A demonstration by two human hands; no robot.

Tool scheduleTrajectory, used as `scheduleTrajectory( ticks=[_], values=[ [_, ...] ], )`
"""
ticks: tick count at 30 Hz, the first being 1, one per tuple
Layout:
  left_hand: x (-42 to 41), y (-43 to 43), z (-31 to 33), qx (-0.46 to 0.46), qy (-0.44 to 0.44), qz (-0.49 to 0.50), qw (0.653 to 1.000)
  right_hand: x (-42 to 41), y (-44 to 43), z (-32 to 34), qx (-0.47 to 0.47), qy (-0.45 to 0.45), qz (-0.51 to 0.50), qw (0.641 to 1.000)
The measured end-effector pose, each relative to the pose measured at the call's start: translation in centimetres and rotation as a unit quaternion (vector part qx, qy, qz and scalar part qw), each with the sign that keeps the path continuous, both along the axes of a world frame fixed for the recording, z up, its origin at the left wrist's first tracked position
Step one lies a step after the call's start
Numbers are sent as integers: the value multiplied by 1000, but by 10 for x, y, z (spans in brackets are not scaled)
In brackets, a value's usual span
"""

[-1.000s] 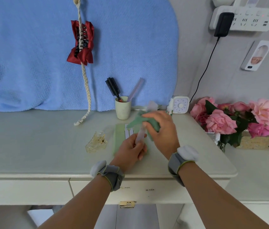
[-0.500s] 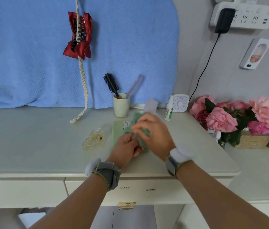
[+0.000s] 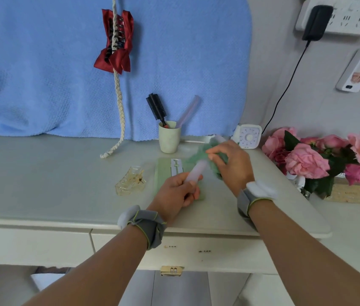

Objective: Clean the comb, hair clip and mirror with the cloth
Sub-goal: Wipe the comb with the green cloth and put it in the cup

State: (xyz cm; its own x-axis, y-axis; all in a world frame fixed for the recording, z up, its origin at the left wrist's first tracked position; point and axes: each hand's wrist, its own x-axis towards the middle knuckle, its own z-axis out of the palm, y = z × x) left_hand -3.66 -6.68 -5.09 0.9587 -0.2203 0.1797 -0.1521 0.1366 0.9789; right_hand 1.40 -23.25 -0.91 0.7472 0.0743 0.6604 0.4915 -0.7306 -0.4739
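risk, comb: the pale comb point(image 3: 196, 170) is gripped only at its near end. a hard wipe toward the far tip could lever it out of that grip or catch the cloth on the teeth.
risk, mirror: the green mirror point(image 3: 164, 173) lies flat on the table point(image 3: 53, 184) right under both hands, seemingly back side up. a dropped comb would land on it.
risk, cup: the cup point(image 3: 169, 139) holding a round brush stands just beyond the cloth. a long stroke could knock it.
left hand point(image 3: 174, 192): fingers curled round the comb's near end, thumb on top, comb angled up and away to the right.
right hand point(image 3: 233, 165): pinches the green cloth point(image 3: 199, 154) around the comb's far half. it is blurred, so the exact finger lie cannot be told.
hair clip point(image 3: 130, 181): clear amber claw clip, on the table just left of the mirror, apart from both hands.
step, judged: wiping the comb. clip and mirror look not yet done.
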Motion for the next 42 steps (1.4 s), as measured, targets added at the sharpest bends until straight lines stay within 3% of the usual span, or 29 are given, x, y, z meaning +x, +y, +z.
scheduleTrajectory(
  ticks=[2,5,6,10,14,16,18,20,23,28,34,40,42],
  values=[
    [0,0,0,-3,0,13,1000,-8,13,-5,10,-6,2,1000],
    [1,2,-2,-45,11,35,998,-34,34,-20,-57,-31,143,988],
    [1,2,-1,-38,8,28,999,-31,28,-16,-61,-33,149,986],
    [-2,-1,1,31,-6,0,999,1,1,-3,16,3,-21,1000],
    [-2,0,2,-17,1,19,1000,-27,35,-19,-64,-51,81,993],
    [-4,1,2,-7,-6,14,1000,-19,27,-16,-93,-72,68,991],
    [-6,0,2,15,-10,3,1000,0,11,-2,-49,-55,-22,997],
    [-6,0,2,13,-9,4,1000,11,-2,9,62,-7,-68,996],
    [-3,1,1,-33,-3,13,999,16,-7,22,268,-3,-35,963],
    [10,-4,21,-86,-41,19,995,22,-7,32,428,31,64,901],
    [66,-22,60,12,-121,24,992,52,4,39,521,112,220,817],
    [115,-38,65,131,-183,53,973,91,7,39,467,130,268,833],
    [126,-42,60,169,-202,60,963,103,8,30,465,139,295,823]
  ],
)
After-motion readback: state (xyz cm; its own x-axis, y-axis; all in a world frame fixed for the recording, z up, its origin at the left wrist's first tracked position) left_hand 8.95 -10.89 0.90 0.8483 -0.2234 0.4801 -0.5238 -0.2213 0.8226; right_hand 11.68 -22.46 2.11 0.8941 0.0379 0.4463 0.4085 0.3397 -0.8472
